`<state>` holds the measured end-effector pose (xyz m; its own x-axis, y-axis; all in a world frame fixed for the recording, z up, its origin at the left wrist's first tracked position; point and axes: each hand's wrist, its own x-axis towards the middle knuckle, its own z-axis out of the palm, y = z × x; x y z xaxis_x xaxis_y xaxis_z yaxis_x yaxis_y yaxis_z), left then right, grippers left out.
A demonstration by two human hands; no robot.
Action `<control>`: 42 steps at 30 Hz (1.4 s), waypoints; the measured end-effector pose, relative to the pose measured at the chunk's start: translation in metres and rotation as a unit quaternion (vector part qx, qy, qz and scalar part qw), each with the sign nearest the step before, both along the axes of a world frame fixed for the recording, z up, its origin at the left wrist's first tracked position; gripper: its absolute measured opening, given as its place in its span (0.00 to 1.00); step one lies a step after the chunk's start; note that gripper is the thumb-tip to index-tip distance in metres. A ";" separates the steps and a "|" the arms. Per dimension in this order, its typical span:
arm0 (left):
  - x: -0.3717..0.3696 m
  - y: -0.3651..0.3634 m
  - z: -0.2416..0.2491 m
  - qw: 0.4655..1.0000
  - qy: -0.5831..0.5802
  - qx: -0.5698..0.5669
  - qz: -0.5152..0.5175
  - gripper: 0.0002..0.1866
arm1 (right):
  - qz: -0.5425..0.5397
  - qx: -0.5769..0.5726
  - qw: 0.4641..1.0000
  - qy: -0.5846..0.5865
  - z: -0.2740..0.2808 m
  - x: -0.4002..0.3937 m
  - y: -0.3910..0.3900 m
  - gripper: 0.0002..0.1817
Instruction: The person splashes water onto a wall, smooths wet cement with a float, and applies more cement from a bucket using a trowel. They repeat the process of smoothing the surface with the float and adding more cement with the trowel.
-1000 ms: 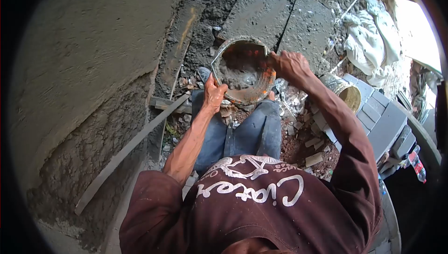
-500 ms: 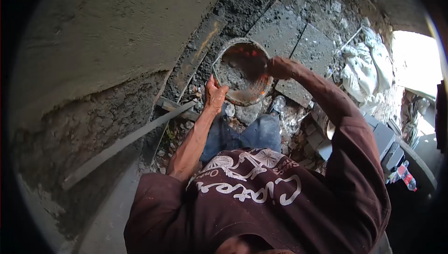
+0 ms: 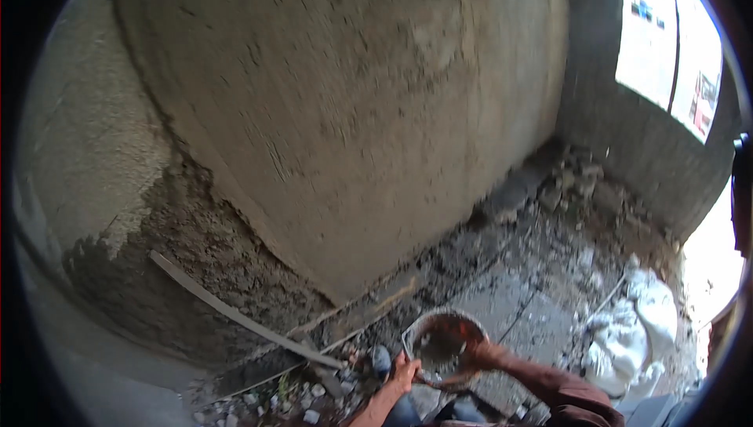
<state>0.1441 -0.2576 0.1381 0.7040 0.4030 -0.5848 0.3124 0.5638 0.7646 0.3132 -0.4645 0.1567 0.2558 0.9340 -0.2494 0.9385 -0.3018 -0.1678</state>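
A round bucket with a mortar-smeared rim sits low in the view, tilted, with grey wet mortar inside. My left hand is closed on its left edge, thumb up by the rim. At the opposite side, my right hand is curled at the rim with its fingers toward the inside. What those fingers hold is hidden in the dark of the bucket. Above and left, the plastered wall has a rough, darker wet patch at its lower part.
A long straight strip leans from the rubble against the wall. Boards spattered with mortar cover the floor beyond the bucket. White sacks lie at right, broken rubble fills the far corner, and a window opening is above.
The view has tipped up toward the wall, so the bucket and both hands appear lower. My left hand stays on the rim. My right hand remains at the bucket's right side.
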 end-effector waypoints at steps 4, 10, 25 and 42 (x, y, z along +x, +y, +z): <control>0.004 -0.031 0.012 0.999 -0.027 -0.014 0.043 0.19 | 0.191 -0.017 0.965 0.181 -0.030 0.002 -0.029 0.14; 0.021 -0.055 0.008 0.996 0.044 0.077 0.010 0.16 | -0.109 -0.158 0.979 0.066 0.084 0.037 -0.031 0.22; 0.027 0.024 0.040 0.992 0.005 0.128 -0.021 0.13 | -0.225 -0.055 0.934 0.272 0.080 0.023 0.025 0.25; 0.051 0.203 0.055 0.991 -0.001 0.123 -0.054 0.20 | -0.213 -0.133 0.868 0.428 0.006 0.052 0.187 0.17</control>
<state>0.1955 -0.0545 0.1930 0.7528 0.4550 -0.4757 0.3587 0.3225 0.8760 0.3655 -0.2771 0.1625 0.1783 0.6807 -0.7105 0.2981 -0.7255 -0.6203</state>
